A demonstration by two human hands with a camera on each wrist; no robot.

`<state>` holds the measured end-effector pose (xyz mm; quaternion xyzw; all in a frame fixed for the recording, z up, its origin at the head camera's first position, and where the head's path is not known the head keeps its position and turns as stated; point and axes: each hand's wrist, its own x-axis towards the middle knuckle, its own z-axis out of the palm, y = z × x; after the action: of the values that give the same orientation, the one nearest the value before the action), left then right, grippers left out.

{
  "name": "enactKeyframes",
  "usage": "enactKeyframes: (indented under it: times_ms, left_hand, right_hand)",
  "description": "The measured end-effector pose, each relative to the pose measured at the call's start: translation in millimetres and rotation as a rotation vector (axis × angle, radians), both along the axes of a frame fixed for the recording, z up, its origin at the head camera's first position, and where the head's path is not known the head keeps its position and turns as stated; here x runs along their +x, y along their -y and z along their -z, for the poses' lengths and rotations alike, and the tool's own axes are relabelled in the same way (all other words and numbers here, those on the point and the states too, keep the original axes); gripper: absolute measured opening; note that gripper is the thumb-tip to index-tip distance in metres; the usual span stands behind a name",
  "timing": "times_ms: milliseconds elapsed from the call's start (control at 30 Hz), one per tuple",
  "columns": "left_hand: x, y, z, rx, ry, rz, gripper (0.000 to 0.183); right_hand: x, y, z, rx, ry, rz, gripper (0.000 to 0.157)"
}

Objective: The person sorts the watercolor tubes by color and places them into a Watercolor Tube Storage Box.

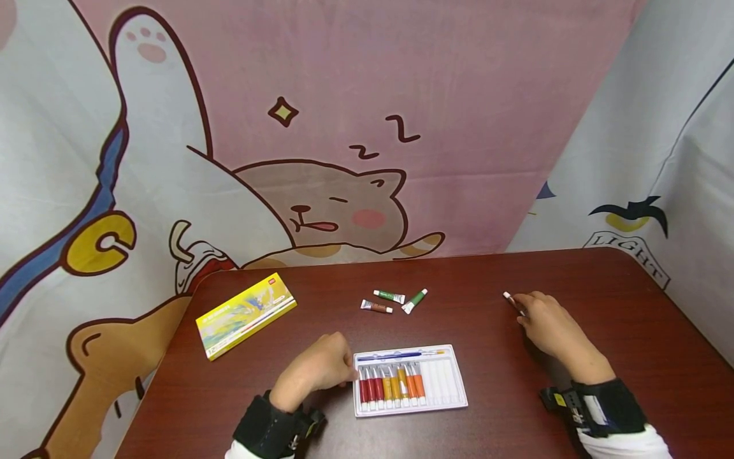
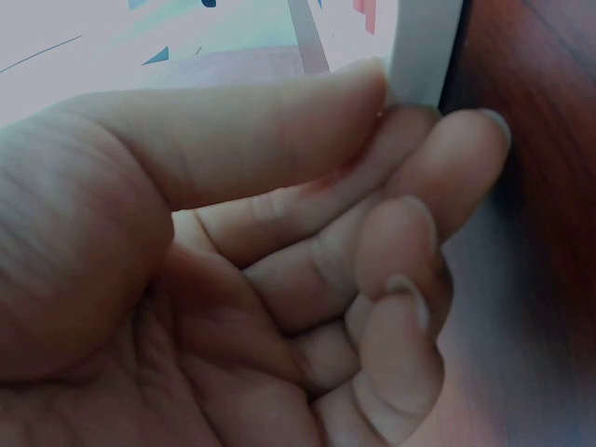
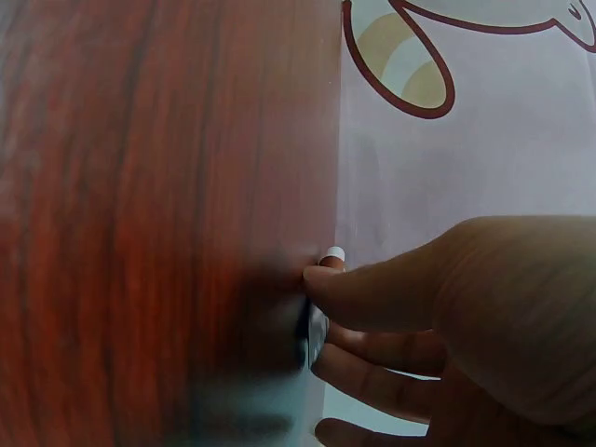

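My left hand (image 1: 325, 363) pinches the left edge of a white plastic paint tray (image 1: 446, 379). Close up in the left wrist view, thumb and forefinger meet at the tray's edge (image 2: 424, 56), the other fingers curled below. Red, ochre and orange paint tubes (image 1: 395, 387) lie in a row in the tray's left part, with slots bare at its right. A blue-handled paintbrush (image 1: 395, 356) lies along its top. At the right, my right hand (image 1: 549, 325) holds a small paint tube (image 1: 510, 298), its white cap (image 3: 336, 252) poking out past the thumb.
Two green paint tubes (image 1: 390, 296) and a brown one (image 1: 376, 307) lie together behind the tray. A yellow paint box (image 1: 246, 317) rests at the table's back left. Behind the dark wood table (image 1: 459, 287) hangs a printed cloth (image 1: 459, 127).
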<state>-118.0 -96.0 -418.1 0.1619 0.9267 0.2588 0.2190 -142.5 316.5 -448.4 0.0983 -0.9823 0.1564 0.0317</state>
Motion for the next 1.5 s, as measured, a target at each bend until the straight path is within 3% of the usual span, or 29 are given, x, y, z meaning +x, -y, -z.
enactKeyframes:
  times_ms: [233, 400, 500, 600, 733, 1067, 1233, 1400, 1500]
  left_hand:
    - [-0.5, -0.1, -1.0, 0.000, 0.005, -0.003, 0.024]
    - [-0.1, -0.2, -1.6, -0.002, 0.002, -0.003, 0.024]
    - [0.0, -0.4, -1.9, 0.000, 0.002, -0.003, 0.025]
    - [-0.1, -0.6, -1.9, 0.001, 0.002, -0.001, 0.025]
    - [-0.4, -0.5, -1.7, 0.000, 0.011, -0.001, 0.024]
    - [0.1, -0.1, -0.6, -0.006, 0.022, -0.005, 0.024]
    - [0.5, 0.2, -0.7, -0.001, 0.024, -0.006, 0.024]
    - [0.8, 0.3, -1.1, 0.000, 0.018, -0.001, 0.024]
    - [0.6, 0.3, -1.4, 0.001, 0.015, -0.001, 0.024]
  right_hand:
    - [-1.2, 0.3, 2.1, -0.009, -0.032, -0.013, 0.024]
    - [-1.8, 0.2, 3.1, 0.003, -0.104, -0.038, 0.021]
    - [-1.6, 1.1, 2.6, -0.005, -0.114, -0.009, 0.015]
    - [-1.2, 3.6, 1.0, -0.019, -0.072, 0.055, 0.011]
    - [-0.4, 7.8, -1.0, -0.033, 0.002, 0.106, 0.019]
    - [3.4, 15.4, -5.6, -0.042, 0.095, 0.092, 0.019]
    - [6.6, 18.8, -8.0, 0.014, 0.081, 0.070, 0.016]
    - [12.3, 23.6, -12.2, 0.081, 0.149, 0.038, 0.008]
    - [14.4, 27.0, -14.4, 0.092, 0.176, 0.039, 0.011]
